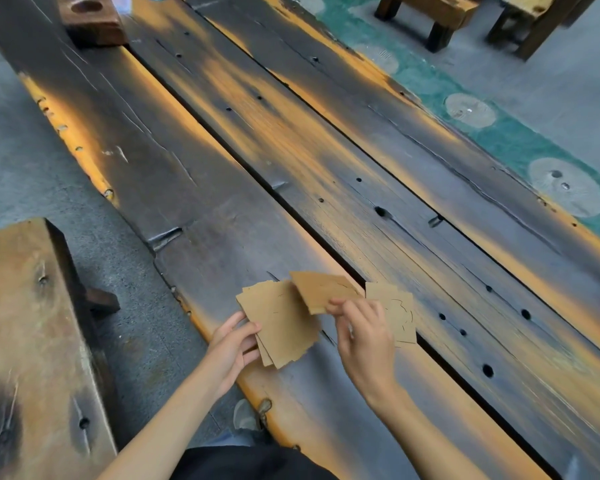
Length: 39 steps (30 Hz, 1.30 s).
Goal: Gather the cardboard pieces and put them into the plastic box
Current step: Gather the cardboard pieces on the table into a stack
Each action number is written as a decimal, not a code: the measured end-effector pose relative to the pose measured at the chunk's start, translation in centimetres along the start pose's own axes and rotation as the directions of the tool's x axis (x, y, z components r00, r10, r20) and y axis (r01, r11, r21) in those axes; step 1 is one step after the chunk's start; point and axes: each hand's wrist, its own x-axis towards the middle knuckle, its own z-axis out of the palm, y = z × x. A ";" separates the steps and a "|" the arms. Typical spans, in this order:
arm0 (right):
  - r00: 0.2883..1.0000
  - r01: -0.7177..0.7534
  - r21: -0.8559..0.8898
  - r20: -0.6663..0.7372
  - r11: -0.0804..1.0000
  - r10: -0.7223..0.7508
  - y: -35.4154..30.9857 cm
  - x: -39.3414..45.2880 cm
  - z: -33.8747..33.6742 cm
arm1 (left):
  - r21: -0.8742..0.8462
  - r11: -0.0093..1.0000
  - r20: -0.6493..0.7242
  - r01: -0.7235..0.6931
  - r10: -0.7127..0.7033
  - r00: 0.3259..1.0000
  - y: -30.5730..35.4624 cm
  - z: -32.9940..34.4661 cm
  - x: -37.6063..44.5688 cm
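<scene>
My left hand grips a fanned stack of brown cardboard pieces just above the near edge of the dark wooden table. My right hand pinches a single cardboard piece by its lower corner, held beside the stack. Another cardboard piece lies flat on the table, partly hidden behind my right hand, over the gap between two planks. No plastic box is in view.
A wooden bench stands at the lower left. A dark wooden block with a round hole sits on the table's far end. Wooden stools stand on the floor at the upper right.
</scene>
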 end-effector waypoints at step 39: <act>0.919 -0.028 0.073 0.395 0.997 -0.003 1.2 -4.8 -0.1 | 0.085 0.993 0.219 0.082 -0.099 0.971 -1.6 5.0 2.1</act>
